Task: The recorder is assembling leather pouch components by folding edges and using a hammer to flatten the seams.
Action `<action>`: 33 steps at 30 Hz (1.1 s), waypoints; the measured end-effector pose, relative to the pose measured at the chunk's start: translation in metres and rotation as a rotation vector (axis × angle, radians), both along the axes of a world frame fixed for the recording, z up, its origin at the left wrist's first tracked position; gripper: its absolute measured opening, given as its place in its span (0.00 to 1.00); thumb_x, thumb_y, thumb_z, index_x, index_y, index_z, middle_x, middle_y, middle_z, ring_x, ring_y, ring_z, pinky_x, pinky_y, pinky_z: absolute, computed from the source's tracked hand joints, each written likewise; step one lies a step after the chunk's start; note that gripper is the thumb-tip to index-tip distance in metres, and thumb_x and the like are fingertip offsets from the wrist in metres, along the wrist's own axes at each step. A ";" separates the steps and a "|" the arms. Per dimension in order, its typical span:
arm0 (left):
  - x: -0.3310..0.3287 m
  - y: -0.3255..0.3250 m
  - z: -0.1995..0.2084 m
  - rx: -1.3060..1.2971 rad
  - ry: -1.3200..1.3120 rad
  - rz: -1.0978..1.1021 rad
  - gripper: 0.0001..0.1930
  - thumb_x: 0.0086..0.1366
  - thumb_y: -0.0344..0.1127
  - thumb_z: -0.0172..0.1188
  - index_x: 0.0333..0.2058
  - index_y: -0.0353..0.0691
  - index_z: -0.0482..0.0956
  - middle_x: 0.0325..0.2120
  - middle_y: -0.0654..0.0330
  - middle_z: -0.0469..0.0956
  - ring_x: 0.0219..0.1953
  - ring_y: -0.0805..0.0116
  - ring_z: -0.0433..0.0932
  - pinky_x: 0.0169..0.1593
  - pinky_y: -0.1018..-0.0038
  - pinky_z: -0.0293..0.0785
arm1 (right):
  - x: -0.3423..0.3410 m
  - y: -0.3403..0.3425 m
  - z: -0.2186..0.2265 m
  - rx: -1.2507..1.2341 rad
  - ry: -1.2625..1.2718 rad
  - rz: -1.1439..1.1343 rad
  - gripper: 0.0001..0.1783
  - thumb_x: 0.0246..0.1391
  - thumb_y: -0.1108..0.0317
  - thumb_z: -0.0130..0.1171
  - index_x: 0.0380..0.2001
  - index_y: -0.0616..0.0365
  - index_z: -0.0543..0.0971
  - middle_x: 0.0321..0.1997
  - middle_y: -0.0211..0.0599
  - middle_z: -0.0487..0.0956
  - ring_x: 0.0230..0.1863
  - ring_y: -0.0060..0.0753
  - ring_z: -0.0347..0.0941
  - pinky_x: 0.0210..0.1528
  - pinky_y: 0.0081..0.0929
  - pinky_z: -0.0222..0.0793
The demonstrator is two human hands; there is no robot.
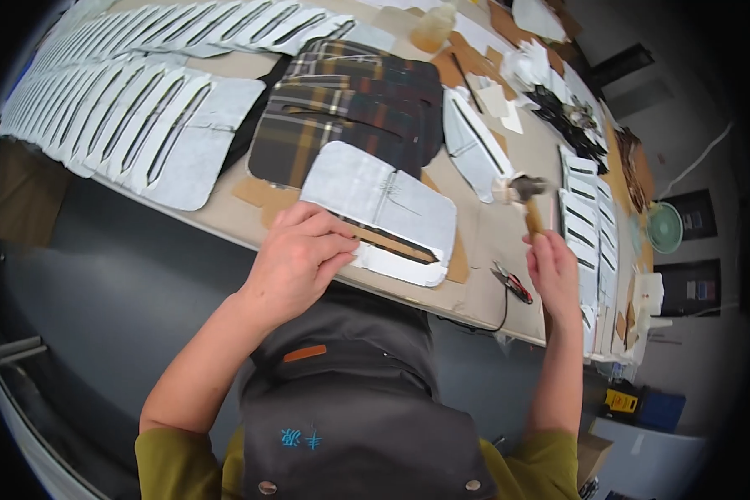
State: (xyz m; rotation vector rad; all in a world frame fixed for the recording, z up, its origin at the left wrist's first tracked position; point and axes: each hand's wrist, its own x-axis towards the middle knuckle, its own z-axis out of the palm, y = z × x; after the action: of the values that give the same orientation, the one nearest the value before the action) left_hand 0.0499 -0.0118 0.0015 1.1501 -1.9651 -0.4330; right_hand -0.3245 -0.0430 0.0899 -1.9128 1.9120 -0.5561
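Observation:
On the near edge of the table lies a fabric panel (pixel 417 204) with a white backing and rounded corners. A long slit crosses it, with plaid fabric and brown board showing through. My left hand (pixel 304 254) presses bent fingers together on the panel at the slit's left end; its fingertips are partly hidden. Raised to the right of the panel, my right hand (pixel 553 265) is closed round the wooden handle of a hammer (pixel 535 218), whose head is blurred. Just behind the panel is a stack of dark plaid panels (pixel 296 137).
Rows of overlapping white slit panels (pixel 217 125) cover the table's left side, and more panels (pixel 581 208) line the right. Small red-handled snips (pixel 517 285) lie near the front edge. A white slit piece (pixel 473 150), a jar (pixel 433 32) and scraps (pixel 533 62) are at the back.

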 end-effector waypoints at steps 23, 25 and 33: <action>0.006 -0.002 0.001 0.036 0.029 0.009 0.05 0.55 0.27 0.70 0.30 0.38 0.84 0.33 0.62 0.79 0.42 0.59 0.76 0.48 0.65 0.72 | 0.125 0.017 0.001 0.302 0.093 0.499 0.15 0.68 0.61 0.56 0.35 0.63 0.72 0.23 0.57 0.77 0.27 0.66 0.75 0.29 0.50 0.68; 0.005 -0.007 0.008 0.023 0.020 0.018 0.04 0.56 0.26 0.69 0.31 0.38 0.83 0.34 0.61 0.79 0.42 0.58 0.76 0.48 0.65 0.72 | 0.124 0.020 0.010 0.248 0.037 0.437 0.15 0.68 0.61 0.56 0.35 0.63 0.71 0.23 0.56 0.76 0.27 0.66 0.74 0.29 0.50 0.68; -0.008 -0.031 0.004 0.048 -0.004 0.087 0.03 0.58 0.24 0.66 0.30 0.37 0.81 0.37 0.60 0.77 0.42 0.56 0.73 0.47 0.64 0.70 | 0.116 0.021 -0.012 0.207 0.086 0.424 0.15 0.68 0.61 0.56 0.33 0.62 0.70 0.22 0.56 0.76 0.26 0.66 0.74 0.29 0.51 0.67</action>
State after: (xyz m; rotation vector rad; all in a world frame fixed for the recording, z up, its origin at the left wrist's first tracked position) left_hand 0.0415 -0.0425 0.0056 1.2621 -1.9094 -0.4347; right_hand -0.2088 -0.0224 0.0776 -2.1400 1.4751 -0.1448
